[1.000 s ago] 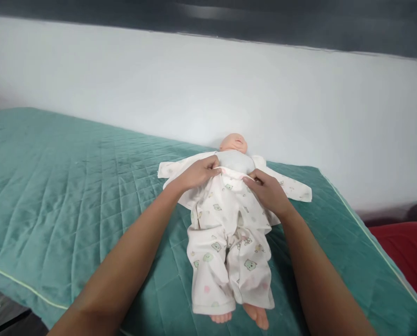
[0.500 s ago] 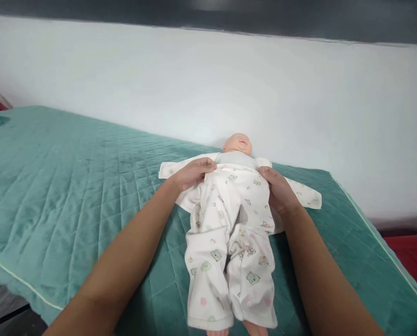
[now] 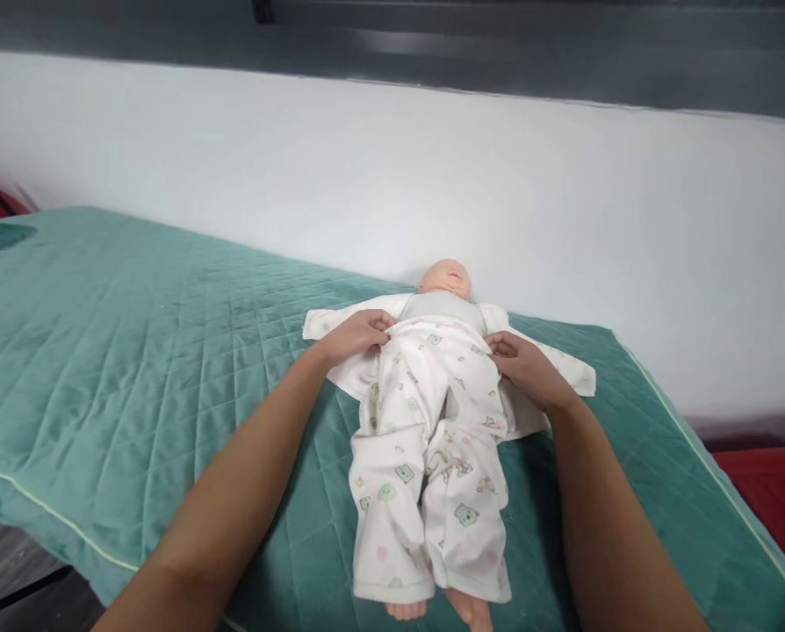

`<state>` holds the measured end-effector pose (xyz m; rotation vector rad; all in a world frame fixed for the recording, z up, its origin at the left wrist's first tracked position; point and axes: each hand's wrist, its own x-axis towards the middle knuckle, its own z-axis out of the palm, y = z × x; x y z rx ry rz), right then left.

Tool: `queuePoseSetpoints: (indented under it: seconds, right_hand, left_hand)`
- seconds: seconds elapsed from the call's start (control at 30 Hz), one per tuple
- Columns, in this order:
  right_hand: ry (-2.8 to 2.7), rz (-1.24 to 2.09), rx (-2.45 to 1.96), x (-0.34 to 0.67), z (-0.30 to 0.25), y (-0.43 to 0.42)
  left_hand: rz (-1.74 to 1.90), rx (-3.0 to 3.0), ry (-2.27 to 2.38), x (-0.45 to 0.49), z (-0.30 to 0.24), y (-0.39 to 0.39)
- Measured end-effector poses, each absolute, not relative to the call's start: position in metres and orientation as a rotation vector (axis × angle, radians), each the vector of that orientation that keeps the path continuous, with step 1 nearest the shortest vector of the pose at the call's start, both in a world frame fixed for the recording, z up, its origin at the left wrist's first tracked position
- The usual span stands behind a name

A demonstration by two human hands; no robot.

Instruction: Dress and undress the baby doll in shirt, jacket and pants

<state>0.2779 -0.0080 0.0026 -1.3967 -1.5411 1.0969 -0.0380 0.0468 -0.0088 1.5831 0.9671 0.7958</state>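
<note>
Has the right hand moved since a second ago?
Yes. Judged against the far right corner of the green bedcover, the right hand has shifted rightward, toward the side of the trousers.

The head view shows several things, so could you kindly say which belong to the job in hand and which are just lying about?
In the job:
doll
trousers, on the doll
left hand and right hand, at the trousers' waist
top, sleeves spread

Just there:
quilt, under the doll
red thing, right edge
wall behind
</note>
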Motion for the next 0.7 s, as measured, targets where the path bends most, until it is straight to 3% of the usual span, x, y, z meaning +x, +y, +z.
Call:
queuePoseSetpoints:
  seconds: [0.23, 0.47, 0.7]
  right_hand:
    - [-1.647, 0.525, -1.836, 0.271, -0.006, 0.001]
    - [-1.788, 0.527, -2.048, 0.267, 0.003, -0.001]
    - [-1.787, 0.744, -1.816, 0.267, 0.003, -0.009]
  left_hand:
    - [0.852, 2.008, 1.323, -0.025, -0.016, 0.050]
    - [0.700, 2.106, 1.478, -0.018, -0.009, 0.046]
    - [0.615, 2.136, 1.268, -0.021, -0.006, 0.051]
